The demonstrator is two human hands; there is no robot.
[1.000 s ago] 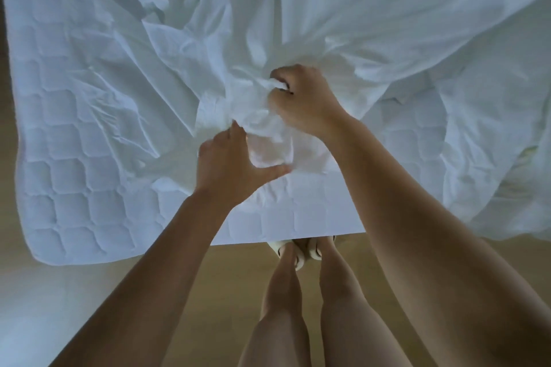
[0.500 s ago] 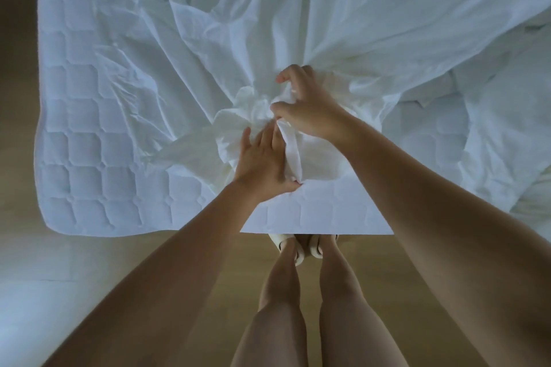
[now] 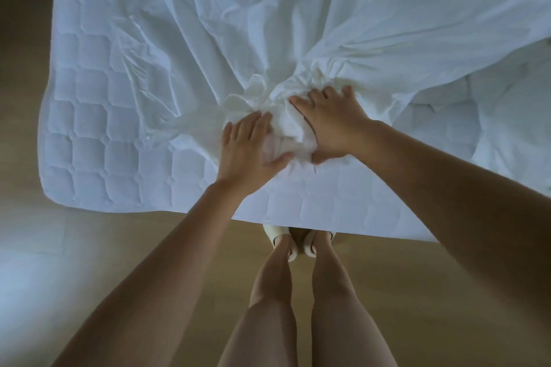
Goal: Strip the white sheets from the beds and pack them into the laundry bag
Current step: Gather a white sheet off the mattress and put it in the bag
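A crumpled white sheet (image 3: 343,24) lies over the quilted mattress (image 3: 98,140), drawn together into a bunch (image 3: 286,125) near the bed's front edge. My left hand (image 3: 250,149) lies flat on the left side of that bunch, fingers straight, thumb spread to the right. My right hand (image 3: 331,125) presses on the right side of it, fingers stretched out across the folds, thumb down at the bunch's lower edge. The bunch sits squeezed between both hands. No laundry bag is in view.
The mattress's bare quilted corner is exposed at the left. More white bedding (image 3: 507,128) is heaped at the right. A wooden floor (image 3: 119,247) runs below the bed edge, where my legs and pale slippers (image 3: 281,240) stand close to it.
Both hands have gone from gripping and gathering the sheet to lying flat against the bunch. The bunch has grown and the sheet has been pulled further toward the front edge.
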